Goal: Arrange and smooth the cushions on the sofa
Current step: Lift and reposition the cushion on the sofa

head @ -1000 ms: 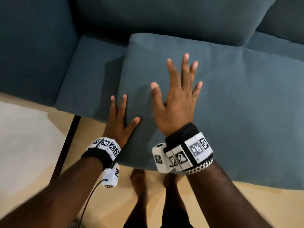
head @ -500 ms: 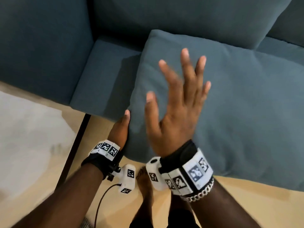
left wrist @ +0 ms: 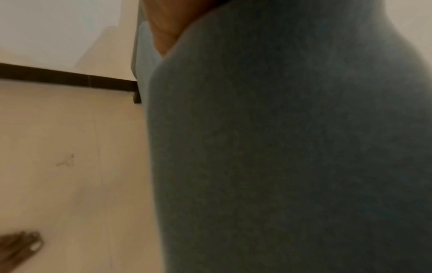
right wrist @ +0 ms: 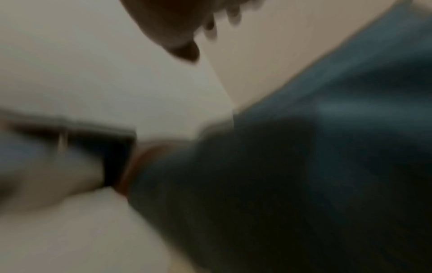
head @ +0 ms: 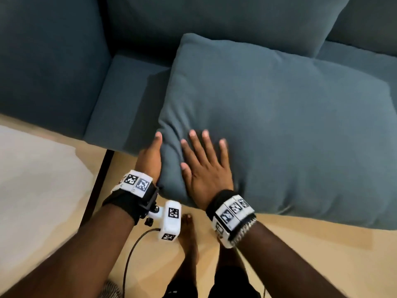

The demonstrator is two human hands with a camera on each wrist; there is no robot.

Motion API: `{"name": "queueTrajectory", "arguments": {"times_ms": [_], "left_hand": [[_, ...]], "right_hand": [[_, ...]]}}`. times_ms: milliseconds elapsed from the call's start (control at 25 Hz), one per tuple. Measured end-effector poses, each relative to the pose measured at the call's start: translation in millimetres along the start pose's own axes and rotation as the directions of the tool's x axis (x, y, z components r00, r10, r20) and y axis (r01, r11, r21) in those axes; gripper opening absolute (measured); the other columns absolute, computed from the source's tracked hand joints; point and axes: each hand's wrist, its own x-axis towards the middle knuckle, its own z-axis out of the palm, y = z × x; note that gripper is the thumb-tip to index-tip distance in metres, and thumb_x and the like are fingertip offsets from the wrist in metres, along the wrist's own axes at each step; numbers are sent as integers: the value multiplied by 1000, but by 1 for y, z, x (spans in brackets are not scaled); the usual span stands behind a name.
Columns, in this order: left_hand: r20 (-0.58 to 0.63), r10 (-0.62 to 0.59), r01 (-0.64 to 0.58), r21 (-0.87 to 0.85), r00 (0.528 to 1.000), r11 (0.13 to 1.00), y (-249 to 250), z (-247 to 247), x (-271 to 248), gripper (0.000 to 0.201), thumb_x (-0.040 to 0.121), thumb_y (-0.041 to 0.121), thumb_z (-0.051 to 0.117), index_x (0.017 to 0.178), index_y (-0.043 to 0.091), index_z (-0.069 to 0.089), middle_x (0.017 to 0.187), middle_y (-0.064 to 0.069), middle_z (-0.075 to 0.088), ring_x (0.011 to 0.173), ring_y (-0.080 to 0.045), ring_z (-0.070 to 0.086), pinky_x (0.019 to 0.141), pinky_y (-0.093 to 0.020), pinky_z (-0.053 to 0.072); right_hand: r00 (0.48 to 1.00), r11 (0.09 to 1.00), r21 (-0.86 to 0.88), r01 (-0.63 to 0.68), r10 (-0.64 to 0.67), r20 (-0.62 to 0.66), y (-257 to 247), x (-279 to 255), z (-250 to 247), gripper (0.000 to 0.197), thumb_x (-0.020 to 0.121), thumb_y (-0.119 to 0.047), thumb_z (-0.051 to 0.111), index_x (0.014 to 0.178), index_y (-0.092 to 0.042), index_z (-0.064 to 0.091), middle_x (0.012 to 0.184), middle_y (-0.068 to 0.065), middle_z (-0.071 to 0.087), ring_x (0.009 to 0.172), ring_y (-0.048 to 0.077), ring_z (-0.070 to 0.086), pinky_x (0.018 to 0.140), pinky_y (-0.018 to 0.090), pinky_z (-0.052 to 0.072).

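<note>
A large teal cushion [head: 279,130] lies flat on the sofa seat [head: 120,104], its front edge hanging over the seat's front. My right hand [head: 206,160] lies flat on its near left corner with fingers spread, and the fabric dents and creases around it. My left hand [head: 151,155] presses straight-fingered against the cushion's left side, its palm and most fingers hidden. The left wrist view is filled by the cushion's side [left wrist: 292,147]. Blurred teal fabric [right wrist: 327,166] fills the right wrist view.
A teal back cushion [head: 214,18] stands behind, the sofa's armrest [head: 47,61] at the left. A dark sofa leg [head: 98,179] drops to the beige floor [head: 300,244], beside a pale rug [head: 38,186]. My bare feet [head: 189,237] stand close under the seat edge.
My right hand came down from the air and landed flat on the cushion's near corner. My left hand stayed against the cushion's left side. The cushion sits farther right on the seat.
</note>
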Motion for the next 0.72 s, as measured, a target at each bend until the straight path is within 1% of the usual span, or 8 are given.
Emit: {"name": "queueTrajectory", "arguments": {"times_ms": [80,160,240,360,440,520,640,720], "left_hand": [[-34,-29,26,-61,999,998,1,6,0,76,57,75,62,105,19,76,117,-1,73,119,-19,65,111,-34,42],[-35,-68,65,-68,997,996,-9,3,7,79,64,78,62,114,17,74,121,2,71,118,-17,64,111,-35,42],[41,-143,144,-32,989,989,-18,0,19,93,67,89,63,128,19,70,130,4,70,121,-20,65,114,-46,44],[51,-168,170,-21,984,985,-16,-2,24,103,65,91,56,140,21,61,140,-4,65,132,-28,60,115,-53,44],[-9,-143,143,-3,990,990,-8,-3,8,110,59,86,49,141,14,60,143,-10,62,134,-32,57,115,-52,43],[-140,-69,70,6,988,998,2,3,-10,104,62,82,50,137,10,63,141,-13,63,132,-33,57,116,-47,42],[-175,22,2,132,984,991,24,27,-48,82,85,69,56,144,11,54,145,-15,57,132,-36,54,107,-32,38],[-174,138,-111,160,975,981,38,44,-72,95,74,72,60,149,17,43,143,-15,58,130,-36,56,103,-32,40]], "right_hand": [[986,981,164,-108,85,140,9,5,2,54,102,-44,45,153,-25,46,169,2,25,159,23,12,126,58,17],[976,882,465,-81,165,-143,12,13,-36,51,101,-36,50,149,-18,51,168,8,25,159,29,11,127,57,12],[838,874,485,-27,285,-466,10,2,-60,51,98,-29,52,146,-11,52,164,12,22,158,36,10,126,61,11],[995,981,192,34,-16,-93,2,-7,-10,57,102,-45,33,152,-22,48,169,5,18,158,27,11,122,62,21],[987,982,184,31,-59,150,10,-9,21,58,100,-47,31,150,-25,51,168,3,29,158,25,18,120,58,27],[1000,915,403,15,-8,-19,25,9,-2,47,99,-34,48,142,-19,59,165,9,34,157,30,21,123,60,25],[874,915,386,-117,280,-398,57,12,-38,55,99,-29,60,151,-19,48,167,5,16,159,34,12,127,56,8],[959,974,80,-211,222,-177,82,15,-16,62,104,-41,47,161,-27,28,170,3,0,160,32,3,126,62,3]]}}
